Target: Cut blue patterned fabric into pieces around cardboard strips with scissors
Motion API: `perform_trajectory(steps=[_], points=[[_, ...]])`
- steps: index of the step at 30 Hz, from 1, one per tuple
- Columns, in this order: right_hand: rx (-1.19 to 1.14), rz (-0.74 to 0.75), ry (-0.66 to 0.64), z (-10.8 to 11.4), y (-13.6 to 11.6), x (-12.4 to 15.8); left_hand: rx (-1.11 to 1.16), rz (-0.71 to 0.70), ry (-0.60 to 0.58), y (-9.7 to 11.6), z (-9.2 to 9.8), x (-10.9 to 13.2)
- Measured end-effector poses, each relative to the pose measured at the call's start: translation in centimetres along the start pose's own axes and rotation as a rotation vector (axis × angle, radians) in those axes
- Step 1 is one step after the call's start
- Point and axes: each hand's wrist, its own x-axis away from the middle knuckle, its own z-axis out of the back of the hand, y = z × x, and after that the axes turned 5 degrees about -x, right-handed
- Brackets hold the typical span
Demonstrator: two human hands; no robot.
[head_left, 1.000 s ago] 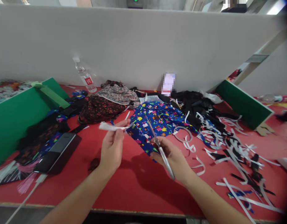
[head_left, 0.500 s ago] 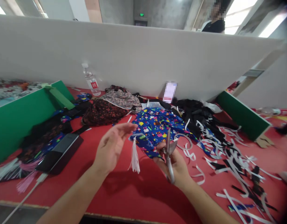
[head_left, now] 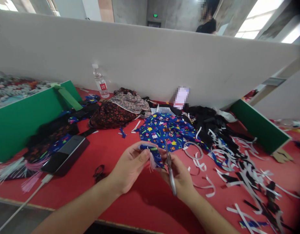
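My left hand [head_left: 130, 167] pinches a short blue printed cloth piece [head_left: 156, 155] with a white tassel [head_left: 153, 163] hanging from it. My right hand [head_left: 182, 180] is wrapped round metal scissors [head_left: 171, 174], blades pointing up and away from me; its fingertips also touch the right end of that piece. Just behind lies a larger blue cloth [head_left: 162, 128] with colourful animal prints. Whether the two blue parts are joined is hidden by my fingers. Several white and black cut strips [head_left: 249, 178] are scattered to the right.
On the red table [head_left: 111, 208] a phone-like black device [head_left: 67, 154] with a white cable lies left. Behind are floral cloth [head_left: 113, 113], a water bottle [head_left: 101, 84] and a lit phone [head_left: 181, 97]. Green boards [head_left: 35, 120] flank both sides. A person [head_left: 207, 24] is beyond the white partition.
My left hand has moved right and closed on the tasselled blue piece. The tassel is now gathered between my hands. The scissors stay in my right hand.
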Motion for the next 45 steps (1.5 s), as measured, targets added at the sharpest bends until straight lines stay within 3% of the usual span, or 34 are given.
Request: perform_trajectory(steps=[9,13,16,19,23,27,36,45], points=[[0.001,0.03,-0.001,-0.9,-0.3,0.7,-0.254,-0.064,0.082,-0.9,-0.9,0.0],[0.048,0.045,-0.003,-0.3,-1.1,0.3,-0.563,-0.073,0.118,0.8,-0.1,-0.5],[0.154,-0.019,0.008,0.7,-1.9,-0.3,-0.88,-0.07,0.053,2.3,0.9,-0.9],[0.29,-0.075,-0.044,1.5,-2.7,-1.0,-1.049,-0.058,-0.005,3.1,1.9,-1.2],[0.424,-0.095,-0.162,2.1,-3.5,-1.6,-1.046,0.009,-0.093,3.5,2.9,-1.4],[0.457,-0.111,-0.238,2.3,-3.6,-1.8,-1.015,0.062,-0.108,3.6,3.5,-1.6],[0.496,-0.148,-0.309,2.5,-3.7,-2.0,-0.963,0.087,-0.115,3.1,4.9,-1.7],[0.487,-0.131,-0.29,2.5,-3.5,-1.9,-1.026,0.082,-0.079,3.3,5.2,-1.7]])
